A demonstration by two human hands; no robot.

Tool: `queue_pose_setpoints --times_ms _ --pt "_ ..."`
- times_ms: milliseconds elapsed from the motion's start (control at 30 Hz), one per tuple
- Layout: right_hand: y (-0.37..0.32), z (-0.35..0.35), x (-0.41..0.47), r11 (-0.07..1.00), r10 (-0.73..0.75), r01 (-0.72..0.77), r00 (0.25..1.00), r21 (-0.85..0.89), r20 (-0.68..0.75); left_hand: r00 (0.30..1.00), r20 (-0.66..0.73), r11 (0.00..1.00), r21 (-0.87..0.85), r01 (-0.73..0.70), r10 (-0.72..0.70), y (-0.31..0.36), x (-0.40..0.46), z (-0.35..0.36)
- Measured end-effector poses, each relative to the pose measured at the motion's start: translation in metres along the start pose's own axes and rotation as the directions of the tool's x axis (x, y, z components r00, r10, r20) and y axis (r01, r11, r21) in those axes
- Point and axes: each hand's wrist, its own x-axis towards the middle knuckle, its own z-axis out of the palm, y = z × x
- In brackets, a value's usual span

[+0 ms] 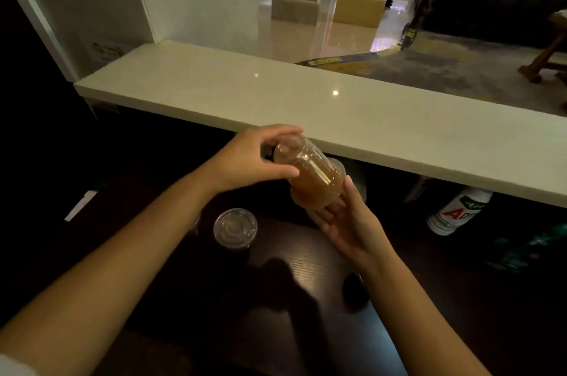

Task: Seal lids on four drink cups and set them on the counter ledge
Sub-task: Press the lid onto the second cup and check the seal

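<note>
A clear plastic cup [313, 179] of amber drink is held tilted above the dark wooden table, its lidded top leaning toward the upper left. My left hand [254, 158] grips the cup's top, fingers curled over the lid. My right hand [346, 222] cradles the cup's base from below. A second lidded clear cup [235, 227] stands upright on the table just left of my right hand. Another clear cup [352, 179] shows partly behind the held one, under the ledge. The pale stone counter ledge [306, 99] runs across the view beyond my hands and bears no cups.
A white bottle with red and green print [457, 213] lies under the ledge at the right, beside green packaging [527, 250]. A small dark round object [356, 289] rests on the table by my right forearm. A glass partition rises behind the ledge.
</note>
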Motion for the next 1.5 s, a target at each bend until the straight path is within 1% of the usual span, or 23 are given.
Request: queue_pose_setpoints --times_ms 100,167,333,400,467,633,733,800,867,967,1033,1100,1133,1167,1200,1267,1300,1367,1400,1433,1467,1500 --pt "0.001 0.002 0.006 0.998 0.058 -0.056 0.995 0.03 -0.083 0.998 0.067 0.981 0.193 -0.019 0.006 0.02 0.024 -0.017" --pt "-0.005 0.009 0.006 0.996 0.085 -0.083 0.992 0.025 -0.091 0.993 0.115 0.948 0.31 -0.066 0.031 0.038 0.035 -0.027" --pt "-0.009 0.012 0.014 0.983 0.13 -0.149 0.977 -0.104 -0.168 0.975 0.214 0.875 0.458 -0.158 0.063 0.064 0.051 -0.035" --pt "-0.009 0.013 0.016 0.982 0.134 -0.154 0.975 -0.108 -0.179 0.966 0.247 0.857 0.48 -0.187 0.072 0.072 0.054 -0.037" --pt "-0.009 0.013 0.017 0.985 0.139 -0.154 0.976 -0.077 -0.168 0.961 0.263 0.852 0.482 -0.204 0.081 0.078 0.058 -0.038" --pt "-0.01 0.015 0.017 0.985 0.164 -0.159 0.984 0.074 -0.073 0.958 0.275 0.845 0.491 -0.213 0.082 0.085 0.062 -0.038" --pt "-0.011 0.016 0.018 0.963 0.173 -0.165 0.985 0.212 -0.019 0.959 0.268 0.843 0.492 -0.218 0.092 0.082 0.061 -0.036" --pt "-0.015 0.016 0.018 0.953 0.158 -0.15 0.987 0.264 -0.008 0.967 0.242 0.864 0.465 -0.193 0.086 0.072 0.057 -0.033" --pt "-0.02 0.013 0.018 0.973 0.121 -0.11 0.992 0.205 -0.041 0.981 0.178 0.909 0.392 -0.143 0.078 0.055 0.048 -0.028" --pt "-0.022 0.005 0.021 1.0 0.03 -0.031 0.992 -0.003 -0.123 0.996 0.055 0.963 0.259 -0.078 0.066 0.027 0.031 -0.015" --pt "-0.021 0.001 0.022 0.99 -0.049 0.025 0.985 -0.138 -0.168 0.999 -0.007 0.982 0.182 -0.048 0.05 0.011 0.022 -0.007" --pt "-0.022 -0.002 0.023 0.949 -0.179 0.12 0.966 -0.292 -0.184 0.998 -0.053 0.986 0.165 -0.028 0.037 -0.004 0.013 0.004" --pt "-0.024 -0.002 0.023 0.9 -0.266 0.181 0.949 -0.396 -0.17 0.996 -0.079 0.987 0.158 -0.02 0.033 -0.012 0.009 0.011" --pt "-0.026 -0.002 0.022 0.823 -0.353 0.234 0.924 -0.518 -0.144 0.994 -0.111 0.991 0.131 -0.007 0.022 -0.019 0.005 0.018" --pt "-0.03 -0.002 0.022 0.716 -0.433 0.267 0.894 -0.646 -0.111 0.989 -0.145 0.997 0.073 0.016 -0.006 -0.027 0.002 0.027" --pt "-0.038 0.001 0.021 0.44 -0.547 0.262 0.837 -0.859 -0.025 0.981 -0.161 0.99 -0.112 0.086 -0.103 -0.037 -0.004 0.043" --pt "-0.042 0.002 0.02 0.304 -0.577 0.24 0.816 -0.922 0.022 0.98 -0.142 0.973 -0.205 0.109 -0.14 -0.041 -0.006 0.05" --pt "-0.049 0.007 0.016 0.079 -0.582 0.194 0.806 -0.978 0.113 0.981 -0.107 0.931 -0.346 0.115 -0.161 -0.048 -0.009 0.063" --pt "-0.051 0.009 0.014 -0.044 -0.574 0.185 0.8 -0.982 0.176 0.981 -0.098 0.916 -0.382 0.12 -0.169 -0.051 -0.01 0.068" --pt "-0.052 0.011 0.012 -0.183 -0.565 0.196 0.781 -0.963 0.266 0.98 -0.087 0.907 -0.4 0.131 -0.18 -0.054 -0.012 0.074" --pt "-0.052 0.012 0.01 -0.316 -0.547 0.23 0.749 -0.92 0.375 0.979 -0.079 0.902 -0.409 0.138 -0.186 -0.058 -0.012 0.079" --pt "-0.051 0.012 0.008 -0.427 -0.519 0.274 0.706 -0.862 0.482 0.979 -0.085 0.901 -0.412 0.135 -0.186 -0.062 -0.013 0.084"
